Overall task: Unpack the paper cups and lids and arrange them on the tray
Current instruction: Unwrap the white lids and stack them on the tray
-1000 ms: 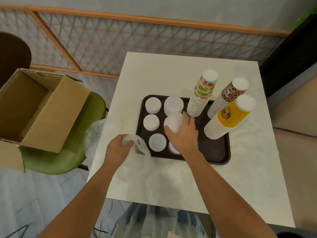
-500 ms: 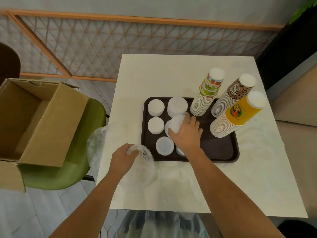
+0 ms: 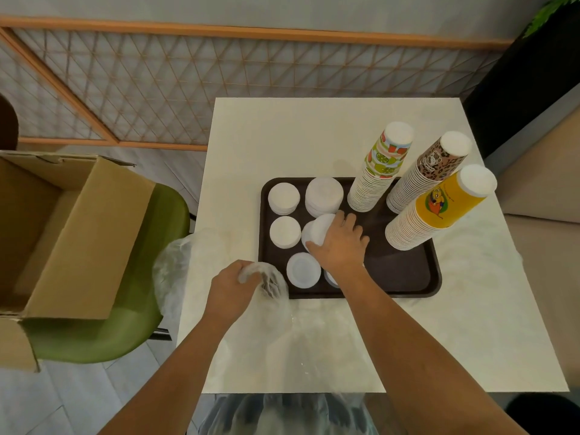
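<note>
I see my right hand over the middle of the dark tray on the white table, fingers and thumb curled round a stack of white lids. Other lid stacks lie beside it on the tray's left half. My left hand grips a crumpled clear plastic bag on the table just beside the tray's near left corner, and three tall stacks of upturned paper cups stand on the tray's right side.

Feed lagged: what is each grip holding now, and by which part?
Left grip: clear plastic bag, by a bunched fold. Right grip: white lid stack on the tray, round its top.
</note>
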Demonstrator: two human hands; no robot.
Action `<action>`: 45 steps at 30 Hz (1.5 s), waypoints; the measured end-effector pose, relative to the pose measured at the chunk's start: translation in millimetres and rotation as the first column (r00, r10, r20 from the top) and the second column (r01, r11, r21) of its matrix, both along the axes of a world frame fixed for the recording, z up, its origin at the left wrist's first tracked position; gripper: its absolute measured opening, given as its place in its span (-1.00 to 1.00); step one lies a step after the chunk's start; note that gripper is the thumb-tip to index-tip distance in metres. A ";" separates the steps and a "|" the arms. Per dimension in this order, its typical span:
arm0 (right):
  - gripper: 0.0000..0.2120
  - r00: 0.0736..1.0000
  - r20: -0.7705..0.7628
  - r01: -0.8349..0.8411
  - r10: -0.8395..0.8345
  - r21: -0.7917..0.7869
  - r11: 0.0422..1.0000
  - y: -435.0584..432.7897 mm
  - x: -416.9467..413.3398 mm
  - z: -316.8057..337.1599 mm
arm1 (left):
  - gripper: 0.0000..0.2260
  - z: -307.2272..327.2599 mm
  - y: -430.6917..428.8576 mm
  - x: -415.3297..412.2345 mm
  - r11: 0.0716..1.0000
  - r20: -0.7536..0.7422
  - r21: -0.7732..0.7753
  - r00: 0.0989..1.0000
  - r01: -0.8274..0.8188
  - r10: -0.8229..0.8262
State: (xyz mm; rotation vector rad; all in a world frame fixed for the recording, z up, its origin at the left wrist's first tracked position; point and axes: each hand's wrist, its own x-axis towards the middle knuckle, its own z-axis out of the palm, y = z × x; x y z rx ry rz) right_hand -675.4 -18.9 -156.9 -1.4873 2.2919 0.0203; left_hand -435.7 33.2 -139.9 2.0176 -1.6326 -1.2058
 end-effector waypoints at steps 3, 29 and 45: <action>-0.01 1.000 0.014 0.001 -0.001 0.000 1.000 -1.7 -1.2 -2.0 | -0.84 7.3 -4.7 -8.8 1.000 -0.040 0.004 0.999 0.015 -0.014; 0.14 0.999 -0.001 -0.047 0.047 0.021 0.999 -3.7 -10.5 -11.2 | -0.28 13.5 -44.4 -70.2 0.935 0.086 0.165 0.940 0.314 -0.331; 0.12 0.998 0.058 0.005 -0.002 -0.050 0.999 4.8 -15.1 -3.0 | -0.29 4.6 -50.6 -71.4 0.927 0.140 0.202 0.928 0.315 -0.346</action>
